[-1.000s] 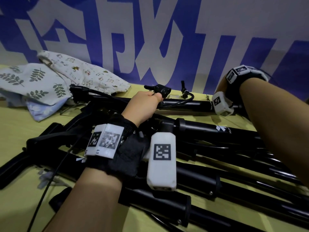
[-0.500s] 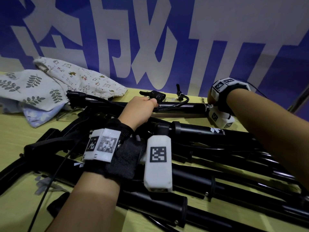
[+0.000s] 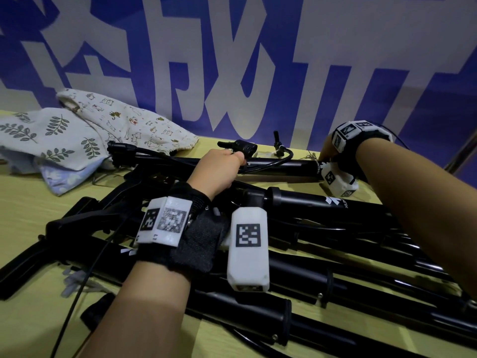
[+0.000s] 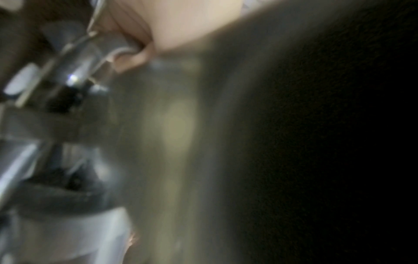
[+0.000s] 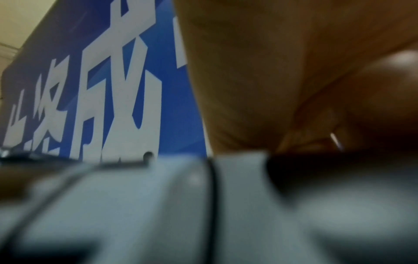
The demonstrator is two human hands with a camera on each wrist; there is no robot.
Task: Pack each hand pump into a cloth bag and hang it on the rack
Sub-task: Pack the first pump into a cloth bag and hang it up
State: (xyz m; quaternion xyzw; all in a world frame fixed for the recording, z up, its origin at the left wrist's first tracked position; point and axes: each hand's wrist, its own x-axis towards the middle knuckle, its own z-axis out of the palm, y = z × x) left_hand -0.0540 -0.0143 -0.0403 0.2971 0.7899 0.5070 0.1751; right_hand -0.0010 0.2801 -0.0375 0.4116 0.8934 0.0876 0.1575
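Observation:
Several black hand pumps (image 3: 309, 205) lie piled on the yellow table (image 3: 25, 202). The farthest pump (image 3: 281, 167) lies crosswise near the wall, its hose looped above it. My left hand (image 3: 219, 171) grips this pump near its middle, fingers curled over the barrel. At the pump's right end, my right hand (image 3: 325, 153) comes down on the barrel and its fingers wrap it, mostly hidden behind the wrist. Both wrist views are blurred: a left finger (image 4: 135, 59) hooks a grey part, and the right palm (image 5: 248, 80) sits over the barrel (image 5: 158, 205).
Cloth bags lie in a heap at the back left: a leaf-print one (image 3: 46, 135), a cartoon-print one (image 3: 129, 122) and a pale blue one (image 3: 64, 174). A blue-and-white banner wall (image 3: 232, 60) stands right behind the table. A grey metal bar (image 3: 462, 153) shows at the right edge.
My right hand has come down and left onto the right end of the far pump. The left hand keeps its grip in the same place.

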